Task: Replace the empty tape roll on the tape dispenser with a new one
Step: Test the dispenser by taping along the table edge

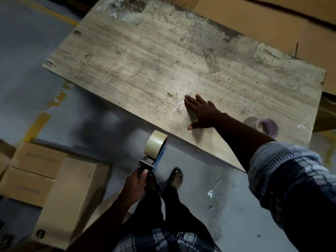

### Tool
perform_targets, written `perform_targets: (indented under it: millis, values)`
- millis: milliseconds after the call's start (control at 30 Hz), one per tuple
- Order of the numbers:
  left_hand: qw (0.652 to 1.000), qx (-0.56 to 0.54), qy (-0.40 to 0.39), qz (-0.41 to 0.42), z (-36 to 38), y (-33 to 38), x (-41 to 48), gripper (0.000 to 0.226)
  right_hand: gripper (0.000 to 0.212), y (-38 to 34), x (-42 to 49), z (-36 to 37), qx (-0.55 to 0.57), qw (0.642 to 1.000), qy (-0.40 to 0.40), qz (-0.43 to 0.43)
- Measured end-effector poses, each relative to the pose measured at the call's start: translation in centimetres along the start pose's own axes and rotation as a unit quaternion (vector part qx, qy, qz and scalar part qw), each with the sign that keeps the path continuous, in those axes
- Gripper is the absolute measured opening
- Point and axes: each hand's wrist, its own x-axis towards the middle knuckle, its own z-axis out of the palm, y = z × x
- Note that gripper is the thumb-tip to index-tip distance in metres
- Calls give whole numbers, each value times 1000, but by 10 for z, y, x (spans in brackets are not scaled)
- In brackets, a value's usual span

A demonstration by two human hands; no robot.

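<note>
My left hand [137, 180] grips the handle of a blue tape dispenser [154, 157], held below the table's near edge, over the floor. A pale beige roll [156, 146] sits on its spindle. My right hand [200, 111] lies flat on the worn wooden table [145, 60], fingers spread, pressing on a crumpled strip of clear tape [177, 109]. A clear tape roll with a purple core [266, 127] rests on the table's near right corner, partly behind my right forearm.
Brown cardboard boxes [54, 188] stand on the grey floor at lower left. Large cardboard sheets [263, 24] lie beyond the table's far edge. A scrap of clear tape [213, 188] lies on the floor beside my sandalled foot [176, 177].
</note>
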Motion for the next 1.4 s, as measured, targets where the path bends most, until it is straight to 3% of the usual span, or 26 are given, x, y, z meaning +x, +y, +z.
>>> perform_targets:
  millis: [133,233,367,533,733,900,1000,1067,1167,1400]
  values:
    - [993,96,-36,-57,0,1,14,38,128,-1,0,-3,-1,1000,-2,3]
    - [977,171,-55,-117,-8,-69,-2,53,128,-1,1,2,4,1000,8,12]
    - [970,146,-58,-183,-13,-87,-40,39,127,2,1,3,3,1000,19,9]
    - [973,102,-44,-204,-26,-42,-23,51,128,1,-1,1,12,1000,24,9]
    - [989,41,17,-141,-34,-11,-9,51,136,-5,-6,2,60,995,74,27]
    - [992,-14,90,-88,-47,40,-25,34,140,-10,-14,3,73,991,85,68]
    - [989,11,141,-44,-64,68,-41,28,130,-15,-22,8,70,988,89,104]
    - [984,47,169,-14,-78,86,-52,41,120,-17,-29,16,78,985,96,123]
    - [978,60,196,37,-91,118,-52,29,111,-19,-38,28,90,982,105,130]
    - [968,132,168,132,-62,180,10,38,104,-10,-64,43,122,977,112,131]
